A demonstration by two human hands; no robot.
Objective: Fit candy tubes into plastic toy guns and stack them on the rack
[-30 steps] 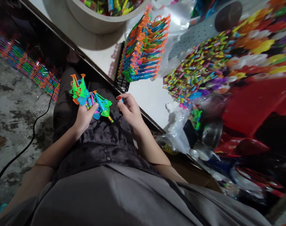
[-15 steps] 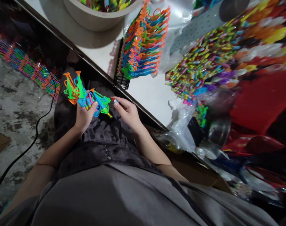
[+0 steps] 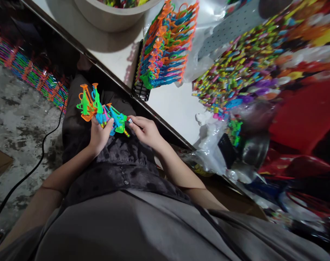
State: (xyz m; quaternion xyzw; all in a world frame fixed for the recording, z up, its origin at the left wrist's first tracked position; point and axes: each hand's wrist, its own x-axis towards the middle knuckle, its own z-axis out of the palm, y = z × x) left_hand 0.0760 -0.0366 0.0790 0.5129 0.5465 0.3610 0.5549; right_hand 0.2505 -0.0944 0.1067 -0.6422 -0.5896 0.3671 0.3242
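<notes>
My left hand [image 3: 99, 133] grips a bunch of small plastic toys [image 3: 99, 108] in green, orange and blue, with mesh ends, held over my lap. My right hand [image 3: 144, 129] pinches a small blue piece [image 3: 130, 120] between thumb and fingertips, its tip touching the right end of the bunch. Both hands sit just below the edge of a white table [image 3: 170, 107].
On the table stand a black rack [image 3: 140, 88] packed with orange and blue toys [image 3: 167, 47], a large grey basin [image 3: 110, 16], a heap of small coloured pieces [image 3: 235, 69] and clear bags [image 3: 211, 148]. A black cable [image 3: 31, 159] crosses the floor at left.
My right hand moved left with the small piece until it met the bunch in my left hand. The view shifted slightly.
</notes>
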